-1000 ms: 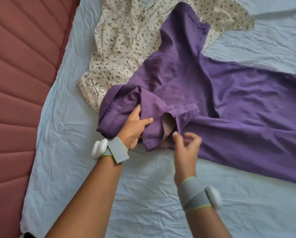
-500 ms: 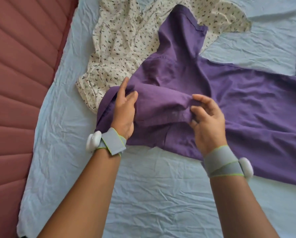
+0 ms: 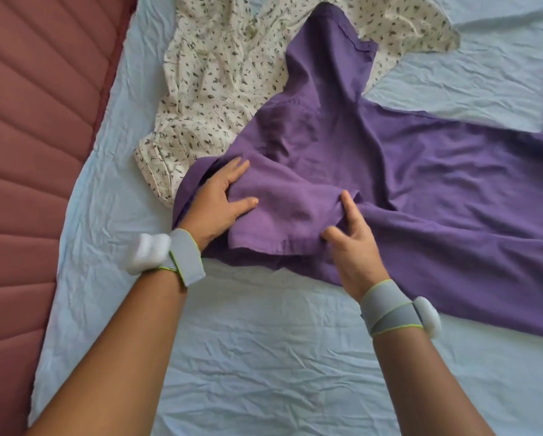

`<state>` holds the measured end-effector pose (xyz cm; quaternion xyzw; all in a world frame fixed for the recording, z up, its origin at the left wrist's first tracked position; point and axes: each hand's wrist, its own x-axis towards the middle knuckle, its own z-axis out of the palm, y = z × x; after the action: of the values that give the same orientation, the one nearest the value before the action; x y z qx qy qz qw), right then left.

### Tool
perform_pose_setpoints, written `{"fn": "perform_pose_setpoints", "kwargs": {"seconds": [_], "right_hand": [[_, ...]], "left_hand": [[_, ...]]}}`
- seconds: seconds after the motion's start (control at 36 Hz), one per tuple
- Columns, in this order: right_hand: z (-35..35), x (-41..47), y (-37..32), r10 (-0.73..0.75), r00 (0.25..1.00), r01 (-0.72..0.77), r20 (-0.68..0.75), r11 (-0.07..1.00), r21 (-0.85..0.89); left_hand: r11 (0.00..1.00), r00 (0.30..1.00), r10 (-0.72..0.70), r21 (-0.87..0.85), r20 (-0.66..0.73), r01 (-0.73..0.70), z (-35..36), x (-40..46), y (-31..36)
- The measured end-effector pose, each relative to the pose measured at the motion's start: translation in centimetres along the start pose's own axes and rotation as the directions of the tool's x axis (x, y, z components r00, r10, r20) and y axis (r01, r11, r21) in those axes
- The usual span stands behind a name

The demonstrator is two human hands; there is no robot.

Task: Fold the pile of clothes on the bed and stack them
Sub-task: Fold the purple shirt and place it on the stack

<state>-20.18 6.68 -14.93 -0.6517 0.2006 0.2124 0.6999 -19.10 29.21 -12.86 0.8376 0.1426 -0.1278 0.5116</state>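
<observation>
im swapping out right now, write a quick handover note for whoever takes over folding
Left hand: flat on the purple garment, thumb under a turned-over flap, pinning it.
Right hand: fingers loosely curled at the flap's other end; grip unclear.
Purple garment lies spread on the bed sheet, overlapping the floral garment, which is crumpled behind it.
Done: only one flap turned over.
Left: finish folding purple, fold floral, stack. No stack visible yet.

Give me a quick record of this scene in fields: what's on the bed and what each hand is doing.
Surface: bed sheet, light blue, wrinkled
Garment being handled: purple shirt, spread out, partly over the floral one
Other garment: cream floral garment, crumpled, unfolded
Left hand: fingers spread, pressing on a folded-over purple flap
Right hand: fingers on the flap's other edge; grip unclear
Beside the bed: reddish quilted surface
Folded stack: none in view
</observation>
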Motion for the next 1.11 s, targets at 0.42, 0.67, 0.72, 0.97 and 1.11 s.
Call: {"fn": "perform_pose_setpoints", "kwargs": {"seconds": [0.42, 0.67, 0.72, 0.97, 1.11], "right_hand": [[-4.8, 2.0, 3.9, -0.391, 0.893, 0.34, 0.223, 0.261, -0.903], [-9.4, 1.3, 2.7, -0.414, 0.873, 0.382, 0.256, 0.256, -0.888], [-11.3, 1.7, 2.4, -0.426, 0.879, 0.345, 0.216, 0.253, -0.904], [-21.1, 8.0, -2.6, -0.4, 0.891, 0.321, 0.214, 0.221, -0.921], [-28.5, 12.6, -3.7, -0.333, 0.921, 0.224, 0.201, 0.032, -0.974]], "left_hand": [[0.602, 0.997, 0.083, 0.798, -0.009, -0.043, 8.5, -1.1, -2.6], [0.595, 0.945, 0.325, 0.766, 0.047, -0.243, 15.4, -1.7, 2.4], [0.605, 0.938, 0.337, 0.744, 0.083, -0.283, 17.2, -1.3, 3.0], [0.598, 0.891, 0.375, 0.668, 0.256, -0.443, 25.0, 5.3, 9.1], [0.509, 0.924, 0.269, 0.774, 0.273, -0.377, 28.8, 11.8, 11.0]]}}
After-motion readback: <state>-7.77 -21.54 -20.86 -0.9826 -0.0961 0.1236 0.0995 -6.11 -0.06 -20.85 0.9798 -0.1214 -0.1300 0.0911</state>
